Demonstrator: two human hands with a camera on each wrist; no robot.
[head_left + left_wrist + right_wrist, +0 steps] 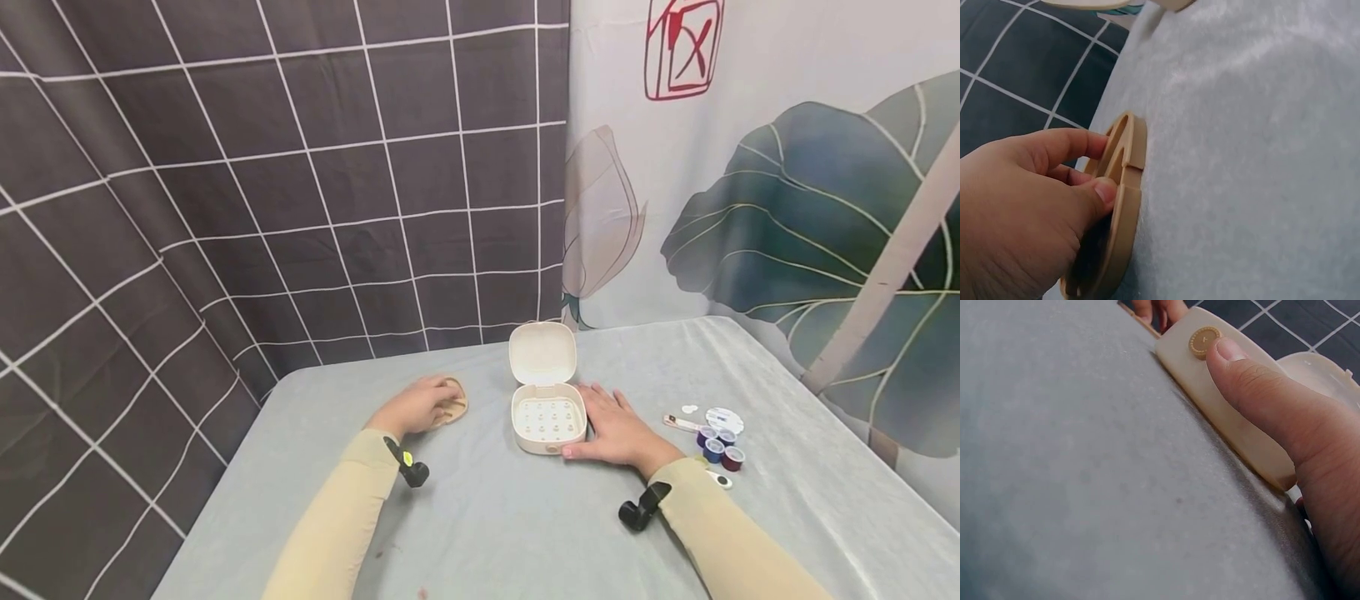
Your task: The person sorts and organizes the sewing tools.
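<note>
Small round blue and dark-red spools [714, 451] sat right of the right hand [618, 433], whose extended fingers rested against a cream, rounded, open-lidded plastic box [534, 445]; the left hand [418, 406] pinched a tan, rounded, slotted insert [1129, 219]; a dark, white-gridded curtain [337, 187] hung beyond both hands.

Head view was bright, evenly lit; dark curtain [337, 179] looked stretched toward left edge. Wrist views ran dimmer, softer. Shadow hugged cream box [1235, 422]; pale sheen lay on grey cloth [1247, 150].

tray [1127, 219] left of box [534, 447] | spools [713, 452] right | disc [725, 420] behind spools, perhaps touching
</note>
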